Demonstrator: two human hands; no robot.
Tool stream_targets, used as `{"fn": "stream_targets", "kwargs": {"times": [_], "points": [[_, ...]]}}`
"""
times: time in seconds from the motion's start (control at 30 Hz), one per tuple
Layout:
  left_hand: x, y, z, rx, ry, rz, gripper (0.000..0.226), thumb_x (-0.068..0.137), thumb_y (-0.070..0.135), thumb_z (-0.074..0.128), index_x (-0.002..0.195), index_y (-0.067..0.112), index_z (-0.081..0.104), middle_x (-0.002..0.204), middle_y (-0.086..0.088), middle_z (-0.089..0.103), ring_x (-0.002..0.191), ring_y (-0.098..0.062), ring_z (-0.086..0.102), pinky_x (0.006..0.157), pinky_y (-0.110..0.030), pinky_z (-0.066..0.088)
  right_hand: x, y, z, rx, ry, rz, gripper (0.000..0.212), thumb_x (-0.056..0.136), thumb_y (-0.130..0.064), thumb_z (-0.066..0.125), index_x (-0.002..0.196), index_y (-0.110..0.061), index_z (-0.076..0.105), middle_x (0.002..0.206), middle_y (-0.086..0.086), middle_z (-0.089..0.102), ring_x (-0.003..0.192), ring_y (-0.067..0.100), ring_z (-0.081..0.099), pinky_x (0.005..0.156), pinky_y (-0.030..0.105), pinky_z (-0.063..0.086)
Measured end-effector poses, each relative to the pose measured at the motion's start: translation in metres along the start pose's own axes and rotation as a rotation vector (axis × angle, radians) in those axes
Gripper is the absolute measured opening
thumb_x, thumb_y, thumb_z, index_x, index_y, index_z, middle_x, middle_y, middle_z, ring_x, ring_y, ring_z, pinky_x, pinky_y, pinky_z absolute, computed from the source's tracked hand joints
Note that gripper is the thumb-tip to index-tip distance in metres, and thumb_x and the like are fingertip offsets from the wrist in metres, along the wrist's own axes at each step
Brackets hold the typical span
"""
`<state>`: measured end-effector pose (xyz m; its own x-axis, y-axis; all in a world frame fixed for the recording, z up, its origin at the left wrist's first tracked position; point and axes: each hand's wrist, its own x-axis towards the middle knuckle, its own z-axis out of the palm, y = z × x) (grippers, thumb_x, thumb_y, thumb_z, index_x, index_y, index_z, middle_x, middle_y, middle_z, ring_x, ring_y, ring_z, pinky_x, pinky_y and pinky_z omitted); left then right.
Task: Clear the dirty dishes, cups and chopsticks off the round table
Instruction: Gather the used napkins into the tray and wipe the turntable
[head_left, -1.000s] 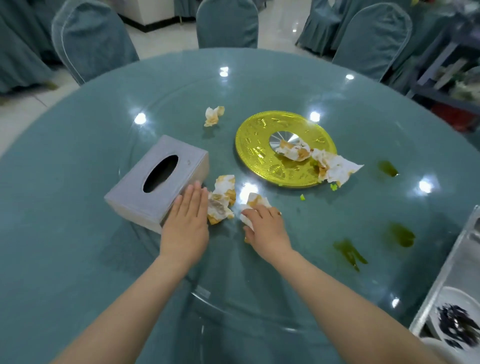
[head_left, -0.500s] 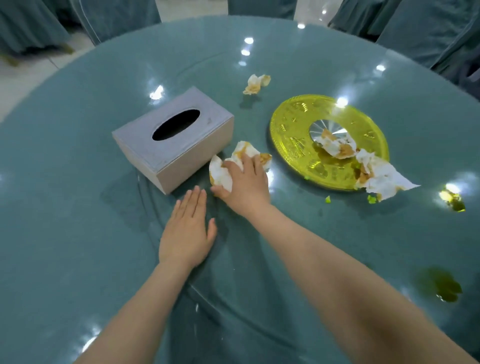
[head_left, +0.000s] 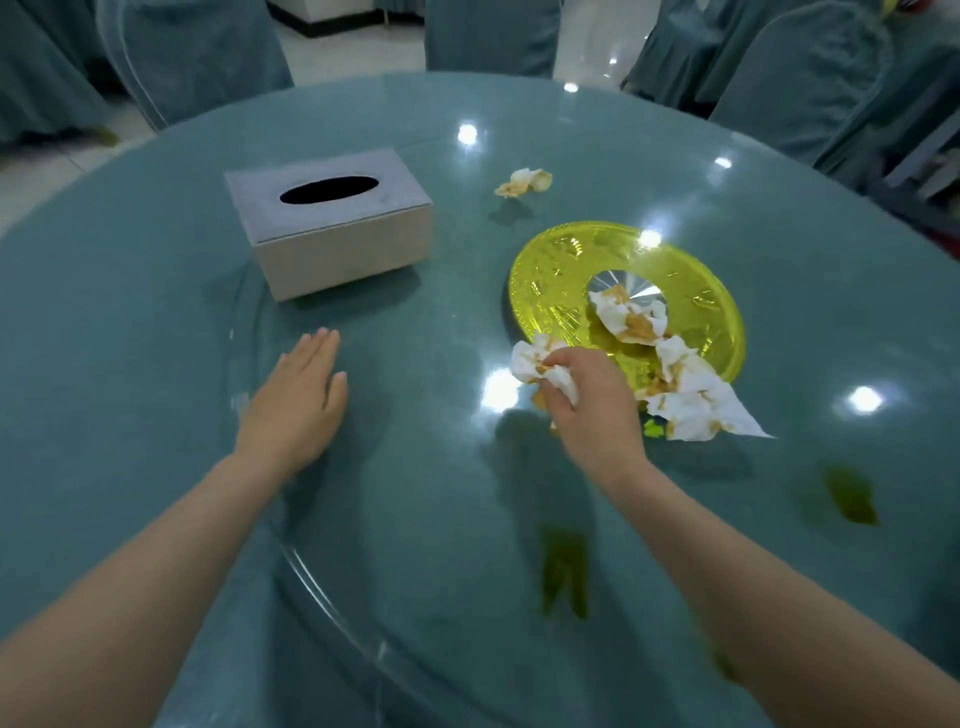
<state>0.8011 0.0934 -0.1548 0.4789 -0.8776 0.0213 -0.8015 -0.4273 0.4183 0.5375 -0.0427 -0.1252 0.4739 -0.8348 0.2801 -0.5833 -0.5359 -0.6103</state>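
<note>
Right hand (head_left: 587, 410) now clenches tissues (head_left: 540, 366) gathered rightward to the plate (head_left: 696, 301); left hand (head_left: 298, 402) flat, released; dishes gone, trash remains.

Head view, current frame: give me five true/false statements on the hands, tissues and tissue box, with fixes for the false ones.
1. The right hand holds a wad of soiled tissue in its grip. True.
2. The left hand grips the tissue box. False: it lies flat and open on the table, apart from the box.
3. Crumpled tissues lie on the yellow plate. True.
4. The tissue box lies on its side. False: it stands with its oval slot facing up.
5. One crumpled tissue lies alone beyond the plate. True.
</note>
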Motion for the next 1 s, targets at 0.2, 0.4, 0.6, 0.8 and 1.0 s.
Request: {"fn": "stream_targets", "kwargs": {"times": [0.2,0.4,0.6,0.8,1.0], "points": [[-0.005,0.040,0.009,-0.244,0.031,-0.074,0.051,0.101,0.028,0.032,0.149,0.011,0.024,0.157,-0.004,0.021,0.146,-0.014,0.012,0.117,-0.031,0.009,0.001,0.052,-0.055,-0.070,0.238,0.173,0.033,0.088,-0.014,0.062,0.120,-0.013,0.059,0.115,0.009,0.062,0.109,0.032,0.053,0.092,0.038,0.039],[-0.015,0.047,0.021,-0.234,-0.064,-0.105,0.052,0.101,0.028,0.035,0.149,0.011,0.026,0.157,-0.004,0.023,0.146,-0.015,0.013,0.119,-0.034,0.009,-0.007,0.078,-0.045,-0.441,-0.247,0.317,0.074,0.074,-0.067,0.061,0.137,-0.035,0.043,0.149,0.010,0.029,0.140,0.032,0.020,0.113,0.048,0.022],[-0.012,0.059,0.016,-0.233,-0.006,-0.083,0.052,0.101,0.024,0.037,0.149,0.009,0.026,0.157,-0.006,0.023,0.146,-0.016,0.012,0.118,-0.031,0.004,-0.004,0.064,-0.018,-0.495,-0.154,0.240,0.053,0.086,-0.055,0.055,0.131,-0.028,0.052,0.145,0.011,0.036,0.130,0.036,0.034,0.107,0.045,0.031],[-0.010,0.062,-0.003,-0.209,0.073,-0.033,0.052,0.100,0.022,0.039,0.149,0.009,0.026,0.157,-0.006,0.023,0.146,-0.016,0.011,0.116,-0.028,0.001,0.009,0.052,-0.019,-0.453,-0.098,0.117,0.032,0.086,-0.010,0.059,0.118,-0.010,0.062,0.117,0.018,0.055,0.102,0.037,0.048,0.086,0.038,0.033],[-0.012,0.077,0.000,-0.188,0.034,0.020,0.053,0.100,0.025,0.038,0.149,0.011,0.026,0.157,-0.004,0.024,0.146,-0.015,0.011,0.115,-0.026,0.000,-0.010,0.039,-0.015,-0.287,-0.185,0.093,0.036,0.082,-0.001,0.058,0.118,-0.008,0.062,0.109,0.016,0.056,0.095,0.036,0.052,0.076,0.038,0.042]]}}
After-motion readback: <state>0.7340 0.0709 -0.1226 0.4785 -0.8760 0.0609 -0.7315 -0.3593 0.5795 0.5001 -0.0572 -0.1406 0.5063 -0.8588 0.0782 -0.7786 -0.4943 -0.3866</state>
